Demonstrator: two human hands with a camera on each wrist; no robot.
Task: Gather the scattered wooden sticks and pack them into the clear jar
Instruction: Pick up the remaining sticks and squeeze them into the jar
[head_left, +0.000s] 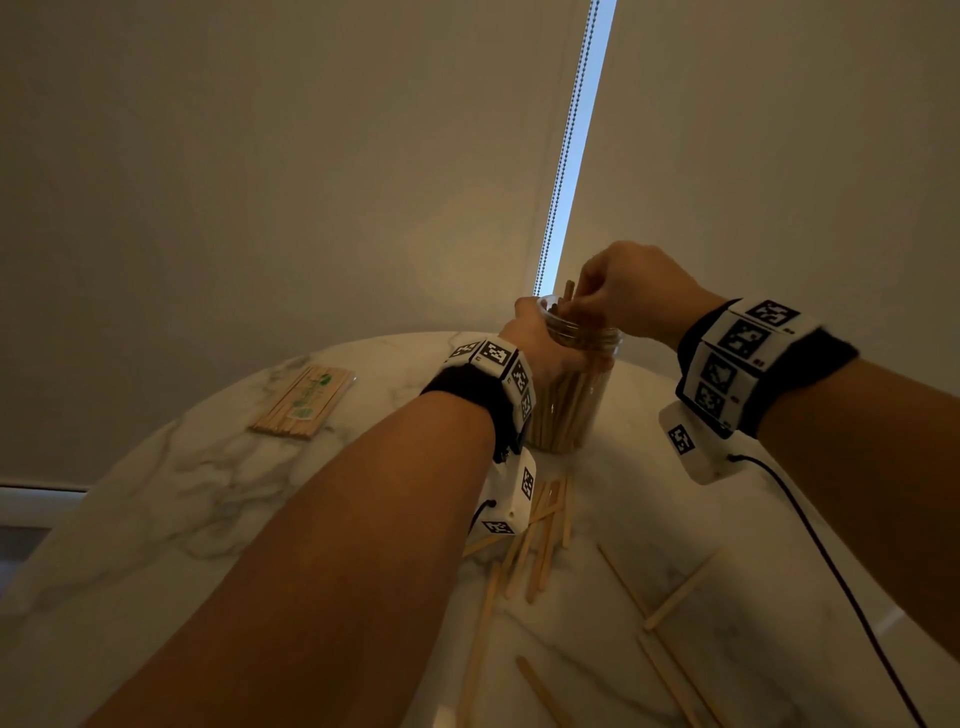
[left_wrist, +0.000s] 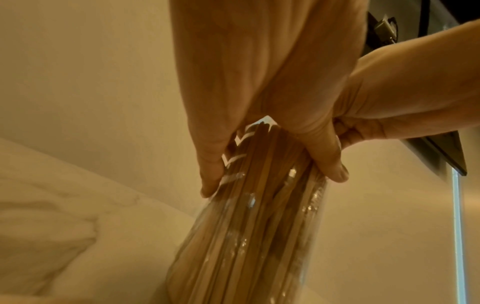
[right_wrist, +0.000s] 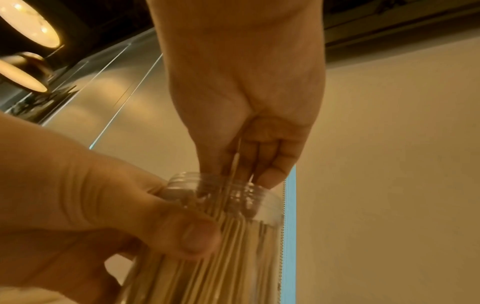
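Note:
A clear jar (head_left: 571, 410) (left_wrist: 249, 236) (right_wrist: 257, 207) packed with upright wooden sticks stands near the far edge of the marble table (head_left: 182, 493). My left hand (head_left: 530, 338) (left_wrist: 259, 127) (right_wrist: 109, 205) grips its shoulder just below the threaded neck. Over the mouth my right hand (head_left: 618, 291) (right_wrist: 246, 160) pinches a few sticks (head_left: 569, 296) (right_wrist: 235, 166), their lower ends inside the neck. Several loose sticks (head_left: 540, 525) lie scattered on the table in front of the jar, and others (head_left: 670, 603) sit nearer to me on the right.
A wrapped pack of sticks (head_left: 304, 400) lies at the table's far left. A black cable (head_left: 831, 566) trails from my right wrist across the table. Behind the jar hang a roller blind and its bead chain (head_left: 566, 150).

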